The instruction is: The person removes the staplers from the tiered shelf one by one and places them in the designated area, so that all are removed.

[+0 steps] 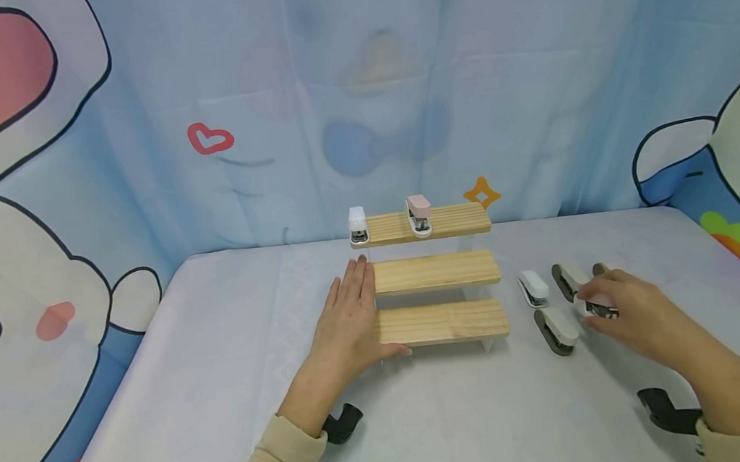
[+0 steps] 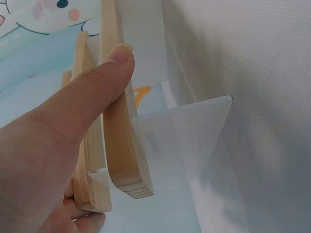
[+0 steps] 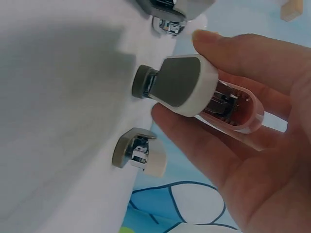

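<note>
Narrow lane between shelf (image 1: 437, 272) and staplers (image 1: 557, 331)

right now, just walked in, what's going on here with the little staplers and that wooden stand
A person is handling small staplers beside a three-step wooden stand. The right hand grips a stapler among others on the white table. The left hand rests against the stand's left end, its thumb on the front edge of the lowest board. Two staplers are on the top board: a white one at the left end and a pink one near the middle.
</note>
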The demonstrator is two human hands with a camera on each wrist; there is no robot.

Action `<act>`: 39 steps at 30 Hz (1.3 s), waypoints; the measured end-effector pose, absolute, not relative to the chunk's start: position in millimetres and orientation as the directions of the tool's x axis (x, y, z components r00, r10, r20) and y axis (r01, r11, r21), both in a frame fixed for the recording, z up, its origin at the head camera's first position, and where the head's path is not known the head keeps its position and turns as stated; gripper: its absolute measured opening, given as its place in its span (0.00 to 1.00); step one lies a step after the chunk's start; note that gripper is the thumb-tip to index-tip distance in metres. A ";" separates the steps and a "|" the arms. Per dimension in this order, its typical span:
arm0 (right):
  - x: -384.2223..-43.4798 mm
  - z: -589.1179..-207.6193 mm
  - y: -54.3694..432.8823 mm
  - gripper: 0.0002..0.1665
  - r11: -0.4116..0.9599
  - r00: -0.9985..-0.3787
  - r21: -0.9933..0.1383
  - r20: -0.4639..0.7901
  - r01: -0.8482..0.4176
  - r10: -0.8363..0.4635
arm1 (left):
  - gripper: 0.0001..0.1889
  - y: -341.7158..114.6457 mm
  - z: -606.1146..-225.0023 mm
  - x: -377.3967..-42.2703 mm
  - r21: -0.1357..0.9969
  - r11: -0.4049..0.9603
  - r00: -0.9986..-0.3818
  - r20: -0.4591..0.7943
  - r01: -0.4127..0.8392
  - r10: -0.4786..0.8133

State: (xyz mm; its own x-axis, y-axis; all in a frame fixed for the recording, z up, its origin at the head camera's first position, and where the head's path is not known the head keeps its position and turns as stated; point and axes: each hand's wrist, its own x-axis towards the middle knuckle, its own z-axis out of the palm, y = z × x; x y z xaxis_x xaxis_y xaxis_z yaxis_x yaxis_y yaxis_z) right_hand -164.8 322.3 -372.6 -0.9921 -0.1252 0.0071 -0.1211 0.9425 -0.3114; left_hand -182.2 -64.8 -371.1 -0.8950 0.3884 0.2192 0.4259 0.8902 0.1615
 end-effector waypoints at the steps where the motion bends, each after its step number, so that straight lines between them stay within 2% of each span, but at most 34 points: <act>1: -165.2 -373.8 322.8 0.24 0.943 -0.992 -0.310 0.000 -0.123 -0.130 | 0.73 -64.7 -371.2 -182.3 0.163 0.890 -0.896 0.219 0.425 0.387; 11: -167.9 -384.1 325.2 0.21 0.940 -0.991 -0.321 -0.023 -0.116 -0.130 | 0.73 -64.2 -371.3 -182.5 0.181 0.888 -0.898 0.215 0.422 0.383; 21: -165.1 -379.9 331.0 0.10 0.924 -0.983 -0.355 -0.068 -0.138 -0.173 | 0.72 -64.5 -370.8 -181.6 0.166 0.889 -0.894 0.224 0.427 0.388; 29: -164.7 -377.0 330.9 0.14 0.926 -0.982 -0.342 -0.042 -0.159 -0.185 | 0.72 -64.9 -370.9 -181.2 0.157 0.892 -0.894 0.226 0.425 0.386; 39: -165.9 -379.6 334.5 0.15 0.925 -0.979 -0.344 -0.059 -0.163 -0.195 | 0.73 -64.7 -371.5 -181.8 0.152 0.892 -0.894 0.227 0.425 0.387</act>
State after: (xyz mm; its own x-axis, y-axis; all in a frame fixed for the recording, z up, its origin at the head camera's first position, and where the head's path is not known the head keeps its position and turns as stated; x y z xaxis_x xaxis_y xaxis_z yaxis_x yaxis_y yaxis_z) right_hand -165.9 334.5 -379.6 -0.9790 -0.1949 -0.0593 -0.1633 0.9247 -0.3438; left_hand -181.8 -64.7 -371.5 -0.8938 0.3870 0.2267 0.4249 0.8924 0.1518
